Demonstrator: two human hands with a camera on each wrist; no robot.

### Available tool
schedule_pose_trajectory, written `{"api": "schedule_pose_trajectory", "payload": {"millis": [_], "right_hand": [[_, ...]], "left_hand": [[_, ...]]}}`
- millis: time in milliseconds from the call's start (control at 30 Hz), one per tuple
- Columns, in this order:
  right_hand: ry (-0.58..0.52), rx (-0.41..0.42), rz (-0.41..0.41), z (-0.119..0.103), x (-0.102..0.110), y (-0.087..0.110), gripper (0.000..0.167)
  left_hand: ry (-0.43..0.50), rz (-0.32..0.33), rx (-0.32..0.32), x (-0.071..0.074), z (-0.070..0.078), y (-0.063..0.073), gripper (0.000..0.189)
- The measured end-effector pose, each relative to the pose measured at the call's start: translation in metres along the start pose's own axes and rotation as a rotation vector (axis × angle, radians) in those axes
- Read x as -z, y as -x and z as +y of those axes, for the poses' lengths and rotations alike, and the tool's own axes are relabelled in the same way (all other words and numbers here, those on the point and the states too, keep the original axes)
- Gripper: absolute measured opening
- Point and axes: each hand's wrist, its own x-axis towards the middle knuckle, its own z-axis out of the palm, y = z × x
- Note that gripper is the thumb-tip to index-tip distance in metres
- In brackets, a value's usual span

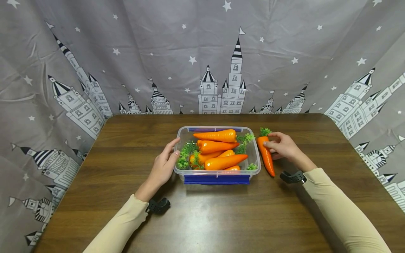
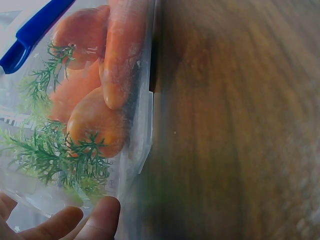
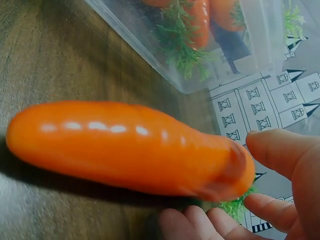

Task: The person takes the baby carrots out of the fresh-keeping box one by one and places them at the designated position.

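A clear plastic box (image 1: 221, 173) with blue latches stands at mid-table in the head view, filled with several shiny orange carrots (image 1: 225, 162) with green, feathery tops (image 1: 184, 154). My left hand (image 1: 162, 165) rests against the box's left side, its fingers fairly straight at the rim; in the left wrist view its fingertips (image 2: 102, 212) touch the clear wall. Right of the box, my right hand (image 1: 283, 147) holds a single carrot (image 3: 110, 145) near its leafy end, thumb on one side and fingers on the other. Its tip points toward the table's front.
The brown wooden table (image 1: 215, 218) extends around the box on every side. Behind it hangs a grey curtain (image 1: 152, 45) printed with castles and stars. A dark wrist strap (image 1: 292, 177) sits on the right wrist, and another strap (image 1: 158, 206) on the left.
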Motion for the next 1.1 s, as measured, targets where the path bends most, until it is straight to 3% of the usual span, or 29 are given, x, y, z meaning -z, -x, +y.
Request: {"api": "schedule_pose_trajectory", "payload": {"millis": [533,833,1100], "right_hand": [[-0.007,0.026,0.025,-0.008,0.017,0.006,0.068],[0.067,0.098,0.025,-0.044,0.034,0.014,0.065],[0.119,0.139,0.015,-0.078,0.033,0.022,0.065]], "left_hand": [[-0.006,0.003,0.003,0.000,0.000,0.000,0.048],[0.010,-0.002,0.003,0.000,0.000,0.000,0.048],[0.008,-0.007,0.003,0.001,0.001,0.000,0.048]]}}
